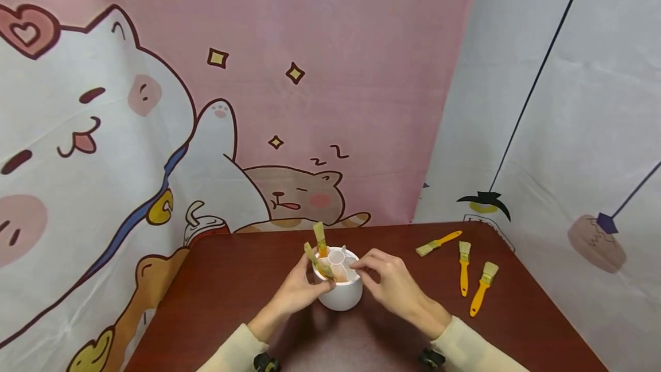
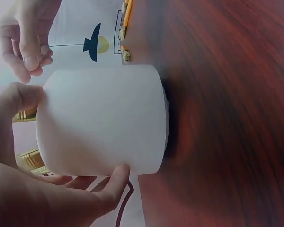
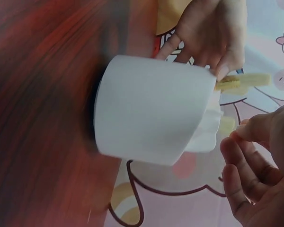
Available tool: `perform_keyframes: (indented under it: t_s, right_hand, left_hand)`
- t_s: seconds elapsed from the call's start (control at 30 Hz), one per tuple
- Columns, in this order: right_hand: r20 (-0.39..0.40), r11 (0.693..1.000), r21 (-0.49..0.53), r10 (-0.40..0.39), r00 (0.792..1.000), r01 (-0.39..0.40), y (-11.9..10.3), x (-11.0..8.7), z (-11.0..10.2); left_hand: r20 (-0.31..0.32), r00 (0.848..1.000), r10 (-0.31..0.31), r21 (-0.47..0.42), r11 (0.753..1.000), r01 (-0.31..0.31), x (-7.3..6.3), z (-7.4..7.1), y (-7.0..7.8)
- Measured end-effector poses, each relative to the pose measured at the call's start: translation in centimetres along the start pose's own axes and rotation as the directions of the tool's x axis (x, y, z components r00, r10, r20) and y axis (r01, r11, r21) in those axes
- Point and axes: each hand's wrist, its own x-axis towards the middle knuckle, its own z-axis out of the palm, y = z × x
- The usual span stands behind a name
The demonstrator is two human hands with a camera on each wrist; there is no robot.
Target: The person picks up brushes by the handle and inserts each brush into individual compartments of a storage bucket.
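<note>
A white round pot (image 1: pixel 341 300) with a compartmented insert (image 1: pixel 337 257) stands on the table in the head view. My left hand (image 1: pixel 298 289) grips its left side, thumb near the rim and fingers round the wall, as the left wrist view of the pot (image 2: pixel 104 118) shows. Two brushes with pale bristles (image 1: pixel 320 239) stand in the pot's left compartments. My right hand (image 1: pixel 389 280) hovers at the right rim, fingers loosely curled and thumb close to the forefinger. In the right wrist view, the right hand's fingertips (image 3: pixel 239 131) are beside the insert's raised edge, with nothing visible between them.
Several flat brushes with yellow handles are spread out on the right of the dark red table (image 1: pixel 232 280): a far one (image 1: pixel 439 243), a middle one (image 1: pixel 464 268) and a near one (image 1: pixel 483 290). A printed cloth (image 1: pixel 361 73) hangs behind the table.
</note>
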Motion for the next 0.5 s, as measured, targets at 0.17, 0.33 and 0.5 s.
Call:
perform_keyframes:
  t_s: [0.17,0.33,0.5]
  right_hand:
    - [-0.032,0.999,-0.040,0.010,0.999,-0.011,1.0,-0.4,-0.6]
    - [-0.057,0.995,-0.094,0.018,0.998,-0.024,2.0,-0.5,-1.4]
    - [-0.067,0.991,-0.134,0.018,0.998,-0.027,3.0,-0.6,-2.4]
  left_hand:
    - [-0.010,1.000,0.016,-0.005,1.000,-0.016,-0.3,0.3,-0.1]
    - [-0.107,0.994,0.016,0.058,0.998,-0.010,-0.8,1.0,-0.1]
    - [-0.251,0.968,0.024,0.198,0.980,0.027,-1.6,2.2,-0.1]
